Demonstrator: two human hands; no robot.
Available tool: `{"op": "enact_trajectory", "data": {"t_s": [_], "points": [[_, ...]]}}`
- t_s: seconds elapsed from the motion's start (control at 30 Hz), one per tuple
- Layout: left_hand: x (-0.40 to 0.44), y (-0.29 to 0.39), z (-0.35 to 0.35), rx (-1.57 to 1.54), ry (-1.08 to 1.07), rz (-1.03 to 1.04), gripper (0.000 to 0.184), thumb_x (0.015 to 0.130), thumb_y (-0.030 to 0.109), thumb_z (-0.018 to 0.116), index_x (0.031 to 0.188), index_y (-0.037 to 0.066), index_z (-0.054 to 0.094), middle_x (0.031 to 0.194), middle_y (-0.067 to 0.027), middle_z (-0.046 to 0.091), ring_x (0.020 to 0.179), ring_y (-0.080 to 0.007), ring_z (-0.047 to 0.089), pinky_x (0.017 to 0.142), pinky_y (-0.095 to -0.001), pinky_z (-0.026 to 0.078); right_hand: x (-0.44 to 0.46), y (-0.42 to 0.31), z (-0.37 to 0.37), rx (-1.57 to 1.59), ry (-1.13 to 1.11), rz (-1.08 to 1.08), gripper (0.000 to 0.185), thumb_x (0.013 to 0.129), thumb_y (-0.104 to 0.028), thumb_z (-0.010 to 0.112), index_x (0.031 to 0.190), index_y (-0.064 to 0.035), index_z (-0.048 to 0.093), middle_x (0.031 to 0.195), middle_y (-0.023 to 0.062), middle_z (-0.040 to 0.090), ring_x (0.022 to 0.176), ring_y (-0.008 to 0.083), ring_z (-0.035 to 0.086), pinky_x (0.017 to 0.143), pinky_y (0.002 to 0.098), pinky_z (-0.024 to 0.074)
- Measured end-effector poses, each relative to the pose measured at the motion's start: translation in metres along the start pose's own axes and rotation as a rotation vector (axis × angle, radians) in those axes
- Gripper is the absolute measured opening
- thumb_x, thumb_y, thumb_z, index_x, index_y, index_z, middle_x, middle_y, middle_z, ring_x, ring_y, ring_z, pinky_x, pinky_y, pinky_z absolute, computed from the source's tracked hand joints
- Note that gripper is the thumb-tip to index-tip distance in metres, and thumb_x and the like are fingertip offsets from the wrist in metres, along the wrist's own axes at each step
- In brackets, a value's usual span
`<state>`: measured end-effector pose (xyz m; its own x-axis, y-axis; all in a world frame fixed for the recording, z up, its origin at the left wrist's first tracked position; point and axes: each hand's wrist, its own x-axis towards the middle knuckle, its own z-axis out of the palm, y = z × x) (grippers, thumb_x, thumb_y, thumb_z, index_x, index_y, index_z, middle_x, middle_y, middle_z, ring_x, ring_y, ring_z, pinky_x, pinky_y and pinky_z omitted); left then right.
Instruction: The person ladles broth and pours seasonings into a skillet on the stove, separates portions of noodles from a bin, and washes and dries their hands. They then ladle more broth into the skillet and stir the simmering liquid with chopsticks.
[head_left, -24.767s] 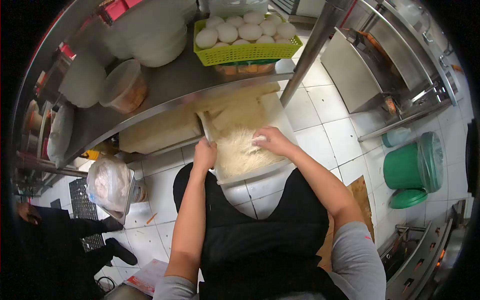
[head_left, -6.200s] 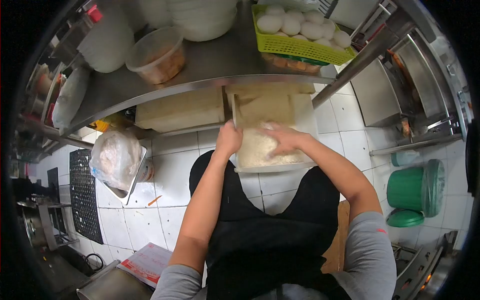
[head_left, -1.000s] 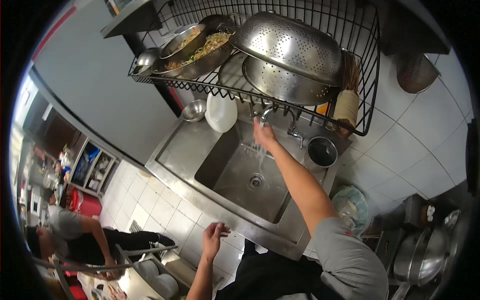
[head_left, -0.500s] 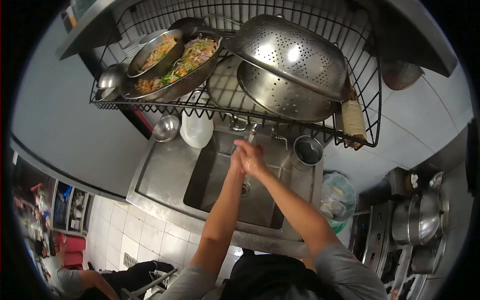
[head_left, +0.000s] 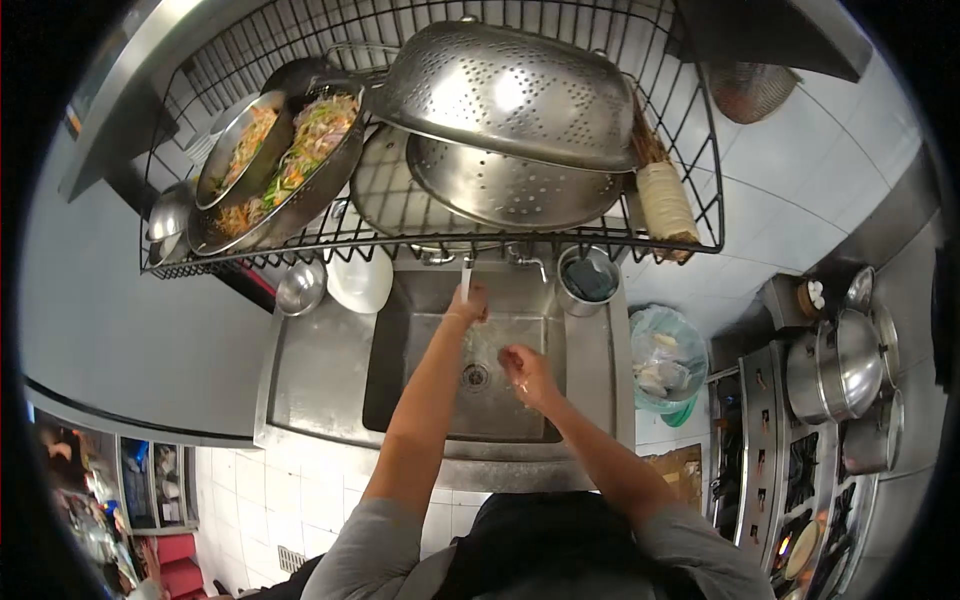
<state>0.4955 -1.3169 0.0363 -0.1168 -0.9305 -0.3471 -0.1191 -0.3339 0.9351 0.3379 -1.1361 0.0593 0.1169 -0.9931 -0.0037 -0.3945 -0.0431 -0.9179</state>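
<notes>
My left hand [head_left: 470,303] reaches to the back of the steel sink [head_left: 405,400], at the faucet [head_left: 466,277]. Its fingers are partly hidden by the hand itself, so their pose does not show. Lower and to the right, my right hand [head_left: 527,373] hangs above the basin, wet, with loosely bent fingers and nothing visible in it. The two hands are apart. Below them, water wets the basin floor around the drain [head_left: 475,377].
A black wire rack [head_left: 430,243] overhangs the sink, carrying colanders [head_left: 510,95] and a pan of shredded vegetables [head_left: 315,140]. A steel bowl [head_left: 301,288] and white container [head_left: 360,280] stand left, a metal pot [head_left: 587,280] right. A lined bin [head_left: 668,360] and stove [head_left: 755,450] are further right.
My hands, clasped together before, have separated. The left stays by the faucet, while the right has moved down and towards me. The view has shifted, and the other person at lower left is mostly out of frame.
</notes>
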Motion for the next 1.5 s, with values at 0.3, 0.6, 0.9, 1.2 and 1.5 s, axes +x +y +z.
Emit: {"op": "enact_trajectory", "data": {"t_s": [0.3,0.6,0.9,1.2,1.5], "points": [[0.004,-0.005,-0.001,-0.111,-0.109,-0.021,0.03,0.097,0.025,0.053,0.106,-0.002,0.062,0.084,-0.0147,0.062,0.074,-0.0258,0.062,0.071,-0.0401,0.052,0.14,-0.065,0.028,1.575,-0.071,0.292,0.046,0.106,-0.035,0.048,0.12,0.0076,0.056,0.117,0.0192,0.066,0.108,0.0334,0.066,0.1,0.0424,0.0536],[-0.057,-0.018,-0.019,-0.318,0.0,0.121,0.043,0.103,0.035,0.044,0.123,-0.001,0.055,0.108,-0.0162,0.061,0.095,-0.0284,0.062,0.086,-0.0428,0.051,0.003,-0.155,0.047,0.19,-0.158,-0.591,0.029,0.106,-0.026,0.049,0.117,-0.0045,0.065,0.125,0.0108,0.066,0.126,0.0271,0.058,0.104,0.0434,0.0474],[-0.087,0.026,0.01,-0.729,0.174,0.018,0.049,0.107,0.039,0.039,0.137,0.002,0.051,0.129,-0.0158,0.06,0.118,-0.0285,0.058,0.102,-0.0409,0.046,0.166,0.031,0.098,-0.262,0.228,-0.138,0.051,0.099,-0.041,0.058,0.138,-0.009,0.053,0.125,0.0141,0.063,0.12,0.036,0.056,0.107,0.0545,0.0374],[-0.202,0.037,0.058,-0.246,0.179,0.184,0.089,0.098,0.026,0.063,0.156,-0.009,0.006,0.16,-0.0274,0.023,0.148,-0.0325,0.027,0.118,-0.0372,0.026,0.246,0.071,0.151,0.533,0.182,0.238,0.048,0.104,-0.037,0.049,0.133,0.0006,0.052,0.115,0.0183,0.066,0.105,0.0297,0.065,0.089,0.0438,0.0528],[-0.053,-0.051,-0.015,-1.085,-0.08,0.052,0.051,0.104,0.053,0.046,0.128,0.01,0.057,0.112,-0.0101,0.066,0.098,-0.0247,0.064,0.08,-0.0408,0.054,0.161,-0.03,0.11,1.537,0.056,0.315,0.046,0.104,-0.028,0.053,0.122,0.014,0.051,0.126,0.0271,0.06,0.12,0.035,0.058,0.111,0.0425,0.0453]]}}
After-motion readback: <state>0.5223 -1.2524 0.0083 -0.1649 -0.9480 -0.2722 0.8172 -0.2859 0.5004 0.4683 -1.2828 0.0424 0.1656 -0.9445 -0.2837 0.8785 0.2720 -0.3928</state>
